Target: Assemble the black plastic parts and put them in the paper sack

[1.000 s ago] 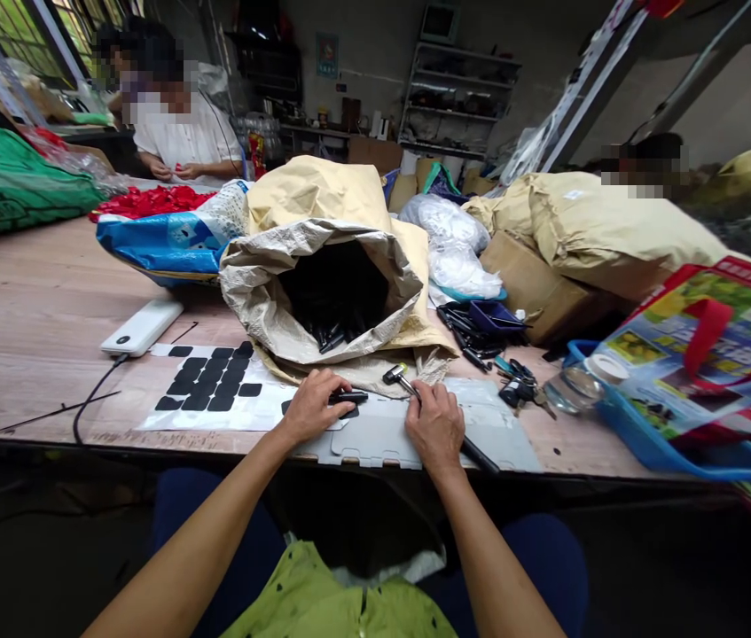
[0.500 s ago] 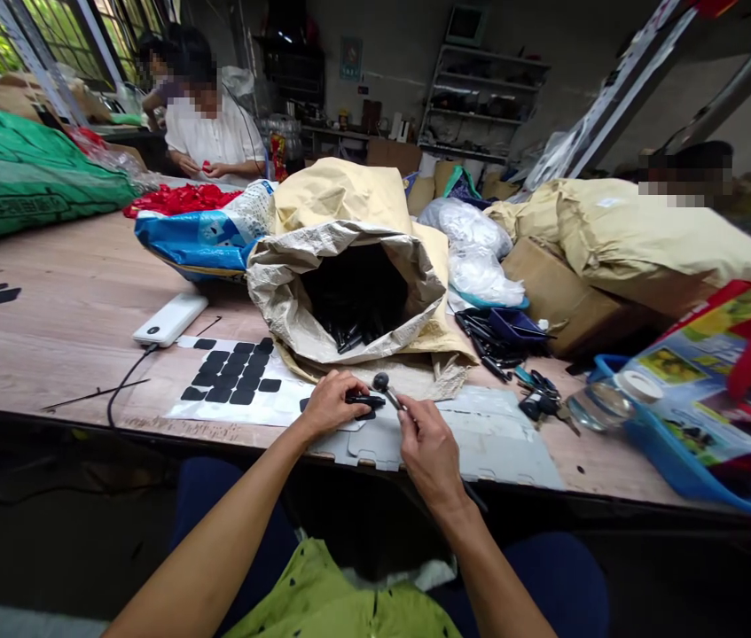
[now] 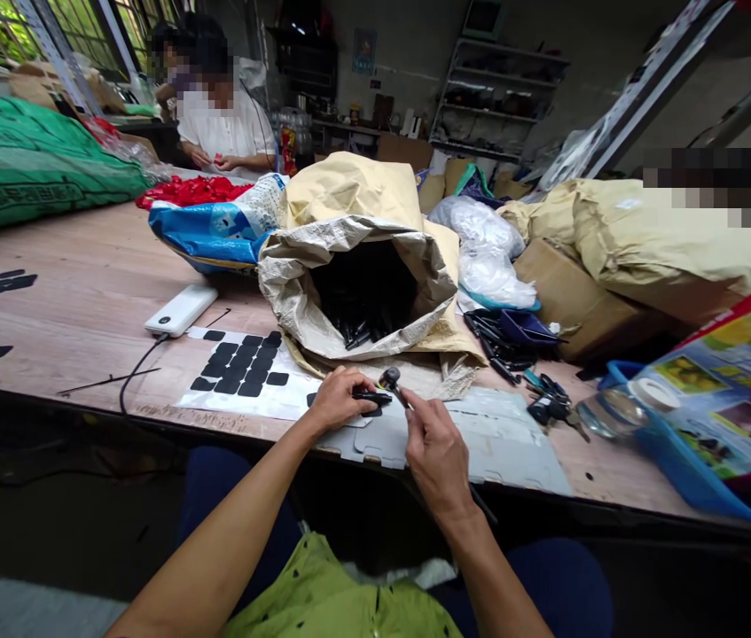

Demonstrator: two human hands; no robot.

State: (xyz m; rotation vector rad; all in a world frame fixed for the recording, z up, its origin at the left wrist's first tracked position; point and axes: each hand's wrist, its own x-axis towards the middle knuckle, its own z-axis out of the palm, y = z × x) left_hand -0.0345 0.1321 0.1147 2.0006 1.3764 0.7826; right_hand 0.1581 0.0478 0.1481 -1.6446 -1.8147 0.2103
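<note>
My left hand is closed on a small black elongated piece, whose right end sticks out past the fingertips over a grey board. In my right hand is a small hammer, its handle wrapped by the fingers. The hammer's dark head is right at the black piece's tip; I cannot tell whether they touch. Behind both hands a paper-lined sack lies with its mouth toward me, dark slim pieces inside. Black flat pads sit on a white sheet left of my left hand.
Left of the sack are a white power bank with a cable and a blue bag holding red pieces. To the right lie black parts, keys, a clear jar and a blue basket. A person sits across the table.
The hammer head has shifted slightly relative to the black piece, near its tip. The whole view has moved a little, so everything appears farther right. Both hands keep their holds.
</note>
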